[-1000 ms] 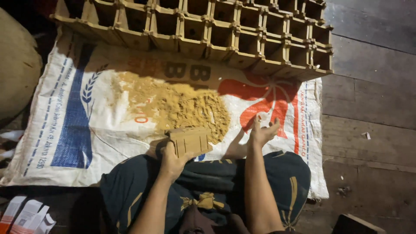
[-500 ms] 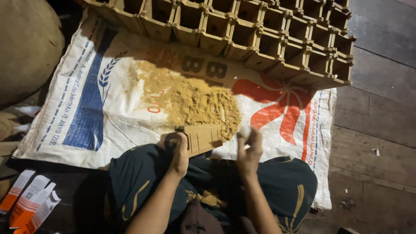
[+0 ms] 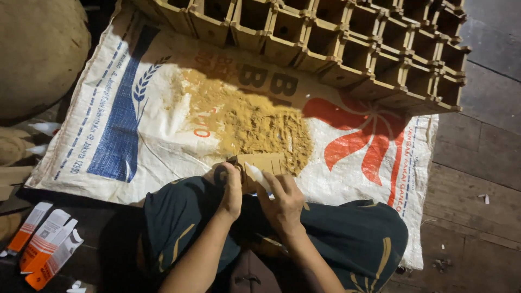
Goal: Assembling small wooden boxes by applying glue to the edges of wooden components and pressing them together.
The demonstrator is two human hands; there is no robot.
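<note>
I sit with my legs folded at the near edge of a white woven sack (image 3: 163,135) spread on the floor. My left hand (image 3: 230,190) and my right hand (image 3: 282,201) both grip a small brown cardboard box (image 3: 266,163) just above my lap. A white strip shows between my right fingers on the box. A heap of yellow-brown powder (image 3: 244,122) lies on the sack right behind the box.
Rows of open-topped brown cardboard boxes (image 3: 347,49) stand along the sack's far edge. A large tan sack (image 3: 38,49) bulges at the upper left. Flat orange-and-white cartons (image 3: 46,247) lie at the lower left. Dark wooden floorboards (image 3: 477,163) run along the right.
My right hand, raised and open beside the box a second ago, has come down onto the box. The box has turned in my hands, and the view has shifted.
</note>
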